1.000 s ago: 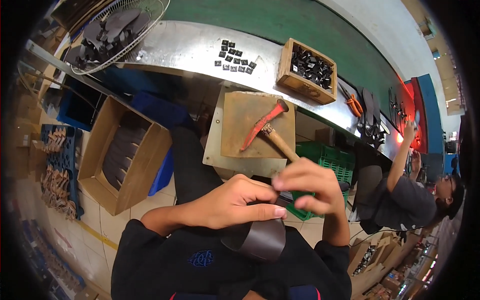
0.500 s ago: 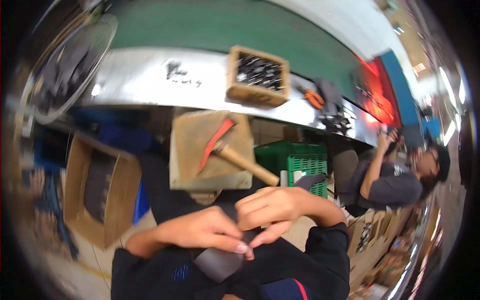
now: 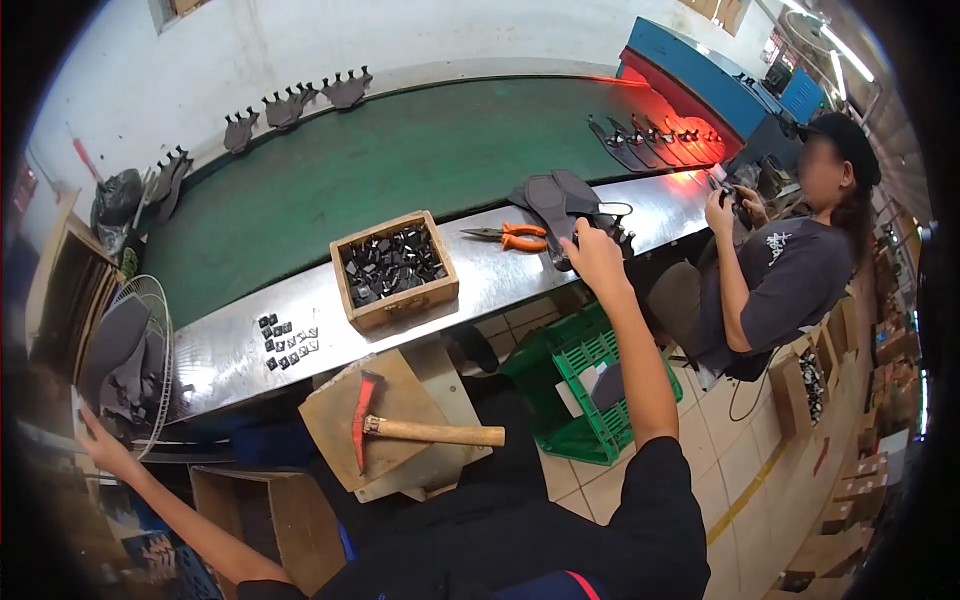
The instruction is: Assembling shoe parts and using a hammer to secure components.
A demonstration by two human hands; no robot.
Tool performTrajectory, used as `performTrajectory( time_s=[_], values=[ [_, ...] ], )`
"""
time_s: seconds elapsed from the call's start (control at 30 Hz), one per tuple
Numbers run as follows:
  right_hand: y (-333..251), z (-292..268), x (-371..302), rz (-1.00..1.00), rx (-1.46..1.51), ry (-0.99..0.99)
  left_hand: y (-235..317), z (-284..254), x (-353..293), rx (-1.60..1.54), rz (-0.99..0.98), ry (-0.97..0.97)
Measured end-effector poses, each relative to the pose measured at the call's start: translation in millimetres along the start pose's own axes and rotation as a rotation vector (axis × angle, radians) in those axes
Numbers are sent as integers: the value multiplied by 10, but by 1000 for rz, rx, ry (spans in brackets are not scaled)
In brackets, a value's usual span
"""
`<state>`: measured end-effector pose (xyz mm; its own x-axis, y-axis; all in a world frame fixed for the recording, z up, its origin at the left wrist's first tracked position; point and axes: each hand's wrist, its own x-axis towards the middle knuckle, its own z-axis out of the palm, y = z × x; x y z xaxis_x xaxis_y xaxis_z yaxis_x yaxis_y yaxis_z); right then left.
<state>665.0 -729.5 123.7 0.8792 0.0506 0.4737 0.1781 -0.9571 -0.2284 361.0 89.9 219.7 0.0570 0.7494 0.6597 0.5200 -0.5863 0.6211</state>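
Observation:
My right hand (image 3: 597, 257) is stretched out over the metal bench edge. Its fingers are closed at the near edge of a dark grey flat cut-out piece (image 3: 549, 203), which lies in a small pile. Beside that hand are pliers (image 3: 522, 237) with orange handles. Far to the left, my left hand (image 3: 107, 446) reaches out with its fingers extended, near a white wire basket (image 3: 163, 350) of dark grey pieces (image 3: 118, 345). In front of me, a hammer (image 3: 430, 431) with a red head and wooden handle rests on a tan board (image 3: 325, 415).
A wooden box (image 3: 404, 306) of small black parts stands on the metal bench (image 3: 215, 345), near rows of small black pieces (image 3: 287, 341). Behind runs a green conveyor belt (image 3: 400, 140). A green crate (image 3: 577, 400) and cardboard box (image 3: 300, 520) stand below. A co-worker (image 3: 780, 270) sits at right.
My hands have parted from a dark piece held together before my body. The right has gone forward to the pile, the left out to the far left. My view has turned.

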Motion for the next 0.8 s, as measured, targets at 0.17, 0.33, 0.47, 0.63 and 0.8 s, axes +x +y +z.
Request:
performTrajectory(
  time_s=[0.17, 0.33, 0.47, 0.63, 0.8],
  values=[
    [-308, -229, 198, 403, 1100, 108, 1241, -116, -1236, -375, 401, -127],
    [-2082, -1112, -292, 511, 2003, -11, 2875, -494, -2745, -847, 650, -1112],
    [-2842, -1608, -1137, 87, 1935, -771, 3106, -580, -2910, -1182, 898, -882],
    [-2696, -1250, -1552, -305, 705, -294, 2465, -1200, -2382, -1202, 510, -1291],
    [-2528, -643, -2046, -412, 165, -647, 2302, -1272, -2496, -1316, 99, -1031]
  ],
)
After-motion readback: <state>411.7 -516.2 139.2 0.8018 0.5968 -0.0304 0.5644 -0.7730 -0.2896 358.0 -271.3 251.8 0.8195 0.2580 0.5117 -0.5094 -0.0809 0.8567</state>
